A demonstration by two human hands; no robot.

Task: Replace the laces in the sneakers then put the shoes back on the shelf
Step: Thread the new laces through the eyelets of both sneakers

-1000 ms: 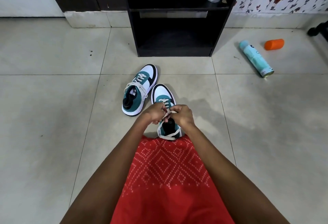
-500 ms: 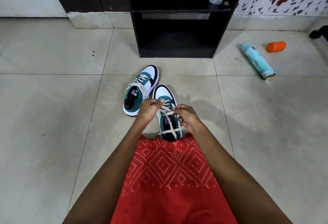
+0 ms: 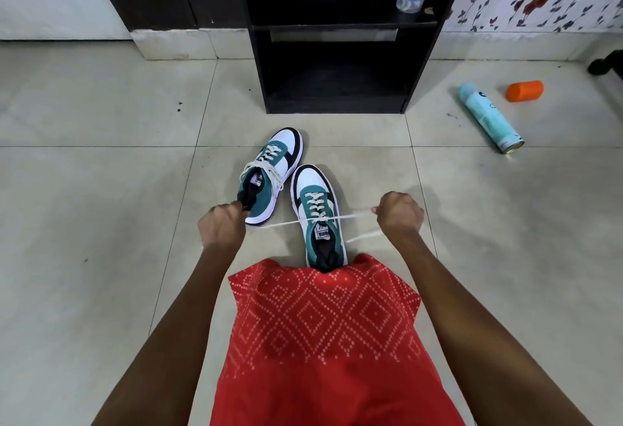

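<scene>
Lace point(image 3: 283, 223) ends pulled taut: left hand point(image 3: 220, 226), right hand point(image 3: 399, 214) each clenched on one. Near sneaker point(image 3: 318, 213) on floor, threaded, knot pending. Other sneaker point(image 3: 269, 172) looked laced. Shelf point(image 3: 337, 101) return left.

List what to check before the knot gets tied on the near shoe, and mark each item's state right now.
1. Left hand grips one end of the lace: ok.
2. Right hand grips the other end: ok.
3. Lace pulled straight across the near shoe: ok.
4. Near shoe stands upright, toe toward the shelf: ok.
5. Lace passes through the top eyelets: cannot tell.
6. Far shoe knotted: cannot tell, its lace hangs loosely over the sides.
</scene>
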